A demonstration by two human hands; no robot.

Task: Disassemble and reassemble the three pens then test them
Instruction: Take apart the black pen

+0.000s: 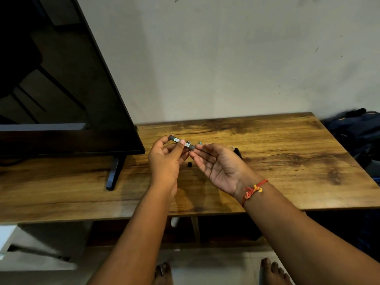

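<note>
Left hand (pixel 166 159) grips the dark pen barrel (pixel 182 142) between thumb and curled fingers, holding it above the table (pixel 287 161). Right hand (pixel 218 163) lies palm up, fingers loosely extended, tips at the barrel's right end (whether they pinch anything cannot be told). Loose on the table nearby: a small black piece (pixel 189 164) and a teal piece (pixel 200 143). Risks, as judged: small parts could roll off or get mixed between pens, and a crooked, forced fit could jam the barrel.
</note>
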